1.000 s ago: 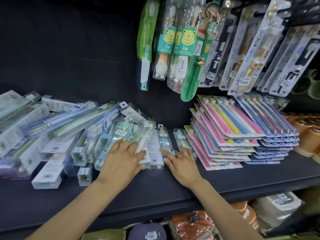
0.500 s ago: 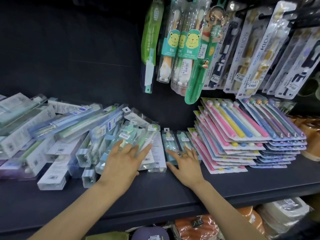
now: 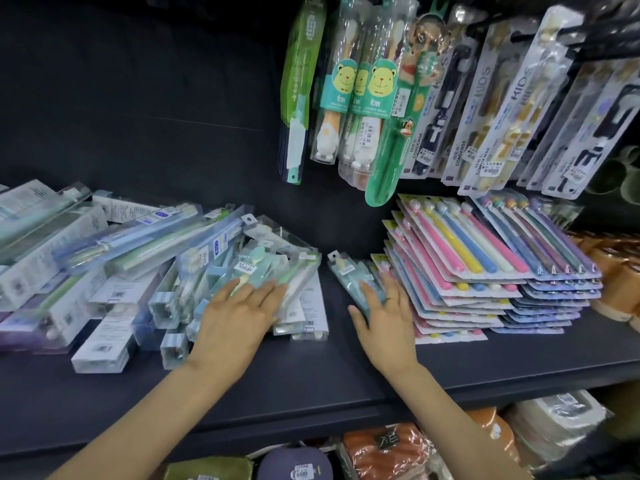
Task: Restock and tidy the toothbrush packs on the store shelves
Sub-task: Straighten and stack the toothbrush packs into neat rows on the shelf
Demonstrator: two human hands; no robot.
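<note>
Head view: on the dark shelf (image 3: 311, 386), the left hand (image 3: 235, 320) lies flat, fingers straight and spread, on a loose heap of clear toothbrush packs (image 3: 194, 271) that sprawls across the shelf's left half, several box ends jutting toward the front edge. The right hand (image 3: 388, 320) rests with straight fingers on a small teal pack (image 3: 349, 275), thumb out to the left, a ring on one finger; it grips nothing. This pack lies just beside a neat stack of multicolour brush cards (image 3: 478, 258), whose left edge touches the hand's outer fingers. A second, darker stack (image 3: 554, 271) sits against the first, on its right. Between the heap and the teal pack runs a bare strip of shelf reaching to the back wall, and a wide bare band lies along the front lip under both forearms. Hanging packs (image 3: 381, 98) dangle above the right half, their lower ends close over the card stacks. Orange containers (image 3: 616, 271) crowd the far right.
</note>
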